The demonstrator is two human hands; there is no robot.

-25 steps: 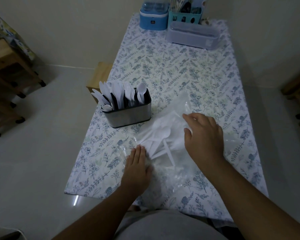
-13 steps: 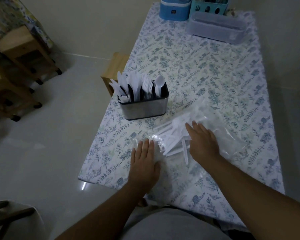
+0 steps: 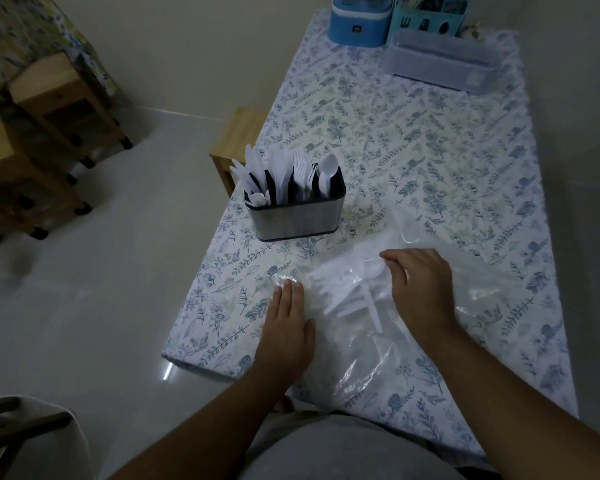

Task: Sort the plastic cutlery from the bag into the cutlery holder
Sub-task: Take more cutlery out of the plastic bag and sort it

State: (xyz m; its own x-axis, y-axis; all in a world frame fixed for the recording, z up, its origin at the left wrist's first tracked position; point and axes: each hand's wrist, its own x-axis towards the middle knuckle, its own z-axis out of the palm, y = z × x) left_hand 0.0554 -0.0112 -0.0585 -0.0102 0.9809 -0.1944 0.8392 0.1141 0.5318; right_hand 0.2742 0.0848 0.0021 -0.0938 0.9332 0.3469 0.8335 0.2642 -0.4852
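Steel forms the cutlery holder (image 3: 297, 216), which is seen standing on the left part of the table (image 3: 430, 140), near its edge, with white knives, forks and spoons already upright in its dark compartments. Below and slightly left of it, the left hand (image 3: 286, 327) is laid flat, fingers straight and together, on the near left corner of the clear plastic bag (image 3: 413, 341), so that the film is pressed to the floral cloth. Just to the right of that hand, the remaining plastic cutlery (image 3: 354, 292) can be made out as a loose white heap under or within the bag; whether the pieces lie inside the film or on it cannot be told. Further right, the right hand (image 3: 420, 289) is held over the heap with its fingers curled down at the bag's upper layer; whether a piece or only film is pinched cannot be told, since the fingertips are hidden. At the far end of the table, a blue container (image 3: 357, 24), a teal caddy (image 3: 430, 22) and a pale lidded box (image 3: 440, 62) are set well apart from the work.

The step in hand is judged to be the fetching of another piece from the bag while the bag is steadied. For the next move, one piece would need to be singled out, freed from the clinging film, identified by type, and carried left to the matching compartment.
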